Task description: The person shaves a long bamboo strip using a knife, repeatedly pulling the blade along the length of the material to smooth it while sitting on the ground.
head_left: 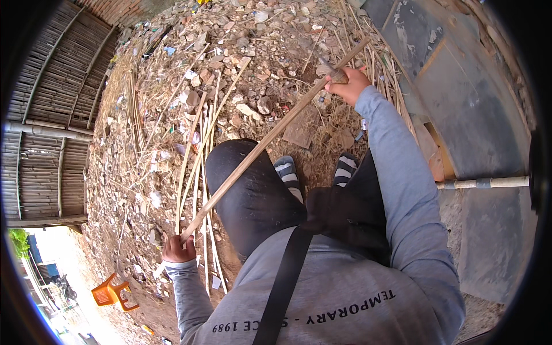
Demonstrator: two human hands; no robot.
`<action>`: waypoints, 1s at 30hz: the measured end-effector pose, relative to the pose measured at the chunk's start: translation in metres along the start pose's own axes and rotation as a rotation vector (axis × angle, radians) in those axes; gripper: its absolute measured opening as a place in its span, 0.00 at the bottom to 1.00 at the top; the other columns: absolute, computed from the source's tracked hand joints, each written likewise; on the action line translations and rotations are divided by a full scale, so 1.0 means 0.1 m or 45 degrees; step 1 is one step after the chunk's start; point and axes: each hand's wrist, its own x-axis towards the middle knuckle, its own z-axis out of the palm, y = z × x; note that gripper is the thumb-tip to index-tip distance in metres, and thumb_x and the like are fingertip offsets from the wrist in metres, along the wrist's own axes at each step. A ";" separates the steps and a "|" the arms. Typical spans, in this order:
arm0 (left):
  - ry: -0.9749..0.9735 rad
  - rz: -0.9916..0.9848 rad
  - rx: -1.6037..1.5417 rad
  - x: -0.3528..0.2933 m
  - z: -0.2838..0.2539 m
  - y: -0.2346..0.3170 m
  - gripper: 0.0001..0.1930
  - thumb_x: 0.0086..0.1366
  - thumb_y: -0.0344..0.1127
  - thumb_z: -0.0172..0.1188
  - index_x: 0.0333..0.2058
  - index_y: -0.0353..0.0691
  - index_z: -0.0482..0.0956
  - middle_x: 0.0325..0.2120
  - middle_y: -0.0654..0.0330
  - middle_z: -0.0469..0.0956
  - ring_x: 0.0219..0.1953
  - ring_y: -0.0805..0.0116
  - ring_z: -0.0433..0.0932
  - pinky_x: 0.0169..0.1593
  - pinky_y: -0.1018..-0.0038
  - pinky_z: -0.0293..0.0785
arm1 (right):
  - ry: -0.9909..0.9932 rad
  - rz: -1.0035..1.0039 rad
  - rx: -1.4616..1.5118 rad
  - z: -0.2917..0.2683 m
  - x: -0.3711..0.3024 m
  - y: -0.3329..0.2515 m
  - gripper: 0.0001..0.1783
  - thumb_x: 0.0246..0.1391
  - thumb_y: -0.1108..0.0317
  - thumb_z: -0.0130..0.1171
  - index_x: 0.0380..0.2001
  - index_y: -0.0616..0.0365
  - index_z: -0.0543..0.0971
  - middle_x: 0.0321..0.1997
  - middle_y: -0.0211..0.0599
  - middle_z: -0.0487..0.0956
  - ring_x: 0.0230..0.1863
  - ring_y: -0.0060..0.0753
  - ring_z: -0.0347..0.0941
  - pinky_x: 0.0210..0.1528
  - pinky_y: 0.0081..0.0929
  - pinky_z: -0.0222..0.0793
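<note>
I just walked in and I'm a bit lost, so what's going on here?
A person holds a long wooden strip slantwise in front of them. The left hand grips its near end; the right hand, close to the far end, holds a brownish object I can't identify. More loose strips lie on the rubble-strewn ground to the left.

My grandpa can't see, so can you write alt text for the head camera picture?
A person's left hand holds the near end of a long wooden strip slanting over the left thigh; the right hand grips an unclear brownish thing near the strip's far end. More strips lie on stony ground.
</note>
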 end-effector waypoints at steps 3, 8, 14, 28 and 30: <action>0.060 0.019 0.020 0.01 -0.02 0.00 0.19 0.57 0.51 0.64 0.25 0.41 0.72 0.17 0.57 0.71 0.19 0.53 0.73 0.22 0.60 0.69 | -0.086 -0.072 -0.422 0.00 0.00 0.02 0.30 0.41 0.53 0.68 0.46 0.60 0.78 0.44 0.49 0.80 0.50 0.47 0.75 0.53 0.33 0.69; 0.086 0.070 0.014 0.08 -0.10 0.00 0.18 0.57 0.51 0.64 0.26 0.42 0.72 0.17 0.58 0.71 0.19 0.53 0.72 0.23 0.60 0.68 | 0.008 -0.130 -0.517 0.05 0.00 0.06 0.29 0.41 0.54 0.68 0.46 0.60 0.78 0.41 0.47 0.80 0.46 0.46 0.76 0.50 0.33 0.70; 0.108 0.157 0.044 0.21 -0.22 0.07 0.18 0.59 0.52 0.63 0.26 0.43 0.72 0.17 0.59 0.71 0.19 0.55 0.72 0.24 0.61 0.67 | -0.171 0.014 -0.482 0.01 0.02 0.00 0.31 0.41 0.55 0.69 0.47 0.62 0.77 0.39 0.45 0.81 0.42 0.42 0.77 0.47 0.34 0.70; 0.181 0.247 0.107 0.26 -0.21 0.06 0.19 0.61 0.55 0.60 0.27 0.45 0.71 0.18 0.62 0.72 0.21 0.58 0.73 0.27 0.63 0.69 | -0.391 0.341 -0.530 0.09 0.06 0.10 0.36 0.36 0.57 0.71 0.50 0.65 0.75 0.28 0.42 0.80 0.20 0.33 0.75 0.25 0.32 0.72; 0.200 0.259 0.088 0.29 -0.23 0.09 0.19 0.61 0.54 0.61 0.27 0.45 0.71 0.18 0.62 0.73 0.20 0.58 0.74 0.26 0.63 0.69 | -0.357 0.281 -0.612 0.14 0.03 0.08 0.35 0.36 0.59 0.71 0.50 0.64 0.76 0.29 0.43 0.81 0.21 0.34 0.76 0.26 0.32 0.73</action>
